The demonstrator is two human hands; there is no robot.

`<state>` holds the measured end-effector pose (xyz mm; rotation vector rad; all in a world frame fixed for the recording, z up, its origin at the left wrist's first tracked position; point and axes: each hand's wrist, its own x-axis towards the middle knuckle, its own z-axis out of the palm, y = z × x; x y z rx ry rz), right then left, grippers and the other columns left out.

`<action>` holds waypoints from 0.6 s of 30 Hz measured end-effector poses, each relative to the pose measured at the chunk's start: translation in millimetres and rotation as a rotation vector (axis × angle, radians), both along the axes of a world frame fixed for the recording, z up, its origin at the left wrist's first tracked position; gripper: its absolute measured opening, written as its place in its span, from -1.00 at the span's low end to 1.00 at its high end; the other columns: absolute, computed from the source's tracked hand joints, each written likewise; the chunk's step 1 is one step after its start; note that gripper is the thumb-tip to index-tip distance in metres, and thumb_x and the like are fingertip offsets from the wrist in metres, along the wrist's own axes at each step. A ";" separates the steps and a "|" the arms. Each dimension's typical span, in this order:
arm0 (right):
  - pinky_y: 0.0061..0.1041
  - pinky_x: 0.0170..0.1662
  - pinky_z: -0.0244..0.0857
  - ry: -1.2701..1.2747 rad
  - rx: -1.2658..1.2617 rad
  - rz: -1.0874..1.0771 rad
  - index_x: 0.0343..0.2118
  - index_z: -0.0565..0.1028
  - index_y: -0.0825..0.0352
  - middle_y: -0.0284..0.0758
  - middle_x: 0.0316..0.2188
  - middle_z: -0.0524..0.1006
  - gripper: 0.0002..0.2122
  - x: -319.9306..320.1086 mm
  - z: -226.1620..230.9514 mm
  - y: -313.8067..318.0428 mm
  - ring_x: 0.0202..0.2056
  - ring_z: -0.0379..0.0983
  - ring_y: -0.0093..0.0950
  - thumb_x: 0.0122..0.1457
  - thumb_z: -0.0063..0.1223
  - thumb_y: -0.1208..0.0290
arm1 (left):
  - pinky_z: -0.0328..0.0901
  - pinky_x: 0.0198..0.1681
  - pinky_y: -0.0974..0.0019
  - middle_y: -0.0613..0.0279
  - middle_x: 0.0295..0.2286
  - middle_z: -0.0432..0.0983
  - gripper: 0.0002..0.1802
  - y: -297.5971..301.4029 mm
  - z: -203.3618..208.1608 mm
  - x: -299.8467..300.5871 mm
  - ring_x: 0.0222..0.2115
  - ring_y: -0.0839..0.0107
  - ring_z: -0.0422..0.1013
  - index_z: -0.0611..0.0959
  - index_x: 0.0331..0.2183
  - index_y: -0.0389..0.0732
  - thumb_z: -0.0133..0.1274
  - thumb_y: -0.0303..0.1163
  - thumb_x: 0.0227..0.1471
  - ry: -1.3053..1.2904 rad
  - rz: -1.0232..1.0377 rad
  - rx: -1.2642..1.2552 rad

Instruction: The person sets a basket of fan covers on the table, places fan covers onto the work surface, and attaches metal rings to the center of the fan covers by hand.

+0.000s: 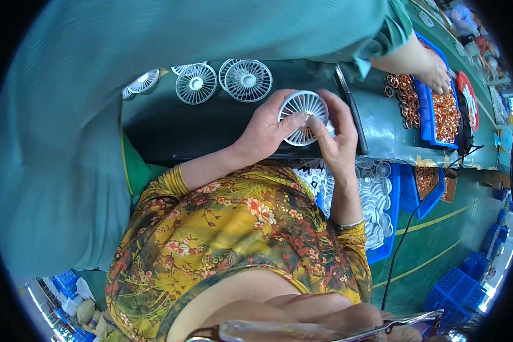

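Between my two hands, above the table's near edge, is a round white spoked disc (293,105) with a raised rim. My left hand (263,130) grips its left side, thumb pressed toward the hub. From the right my right hand (339,142) grips it too, its thumb meeting the other at the centre. Whatever small part lies under the thumbs is hidden. Just right of my right hand lies a tool with a long black handle (356,117) and a narrow metal end. Similar spoked discs (196,84) rest on the table to the left, some overlapping.
A co-worker's hand (433,71) reaches into a blue bin (426,114) of shiny copper-coloured rings at the right. Loose rings (406,97) lie beside it. Below the table edge stands a blue crate (394,228) full of white discs. A co-worker's teal sleeve (211,28) spans the far side.
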<state>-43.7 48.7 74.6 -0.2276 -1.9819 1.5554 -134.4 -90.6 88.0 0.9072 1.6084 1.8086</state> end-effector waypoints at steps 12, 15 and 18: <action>-0.43 -0.32 0.19 0.286 0.840 -0.244 -0.50 0.42 0.26 -0.39 -0.56 0.43 -0.80 38.4 17.2 2.2 -0.50 0.35 -0.39 -0.20 0.24 0.51 | 0.31 -0.16 0.32 0.00 -0.21 0.44 -0.61 22.2 -5.2 11.2 -0.19 0.29 0.44 0.31 0.00 -0.24 -0.12 -0.38 0.13 0.307 0.115 -0.015; -0.45 -0.35 0.23 0.283 0.552 -0.237 -0.48 0.42 0.32 -0.33 -0.55 0.45 -0.84 49.2 8.3 4.2 -0.48 0.37 -0.38 -0.10 0.21 0.53 | 0.23 -0.05 0.45 0.23 -0.05 0.35 -0.57 24.2 8.1 23.2 -0.13 0.54 0.32 0.29 0.07 -0.21 -0.12 -0.44 0.15 0.242 -0.010 0.004; -0.60 -0.31 0.25 0.325 -0.004 -0.202 -0.43 0.41 0.40 -0.27 -0.47 0.46 -0.87 57.3 -8.2 1.4 -0.42 0.38 -0.51 0.05 0.13 0.51 | 0.29 -0.10 0.43 0.21 -0.21 0.50 -0.71 26.1 9.0 27.9 -0.18 0.52 0.39 0.49 -0.07 -0.20 -0.09 -0.45 0.14 0.264 -0.153 -0.049</action>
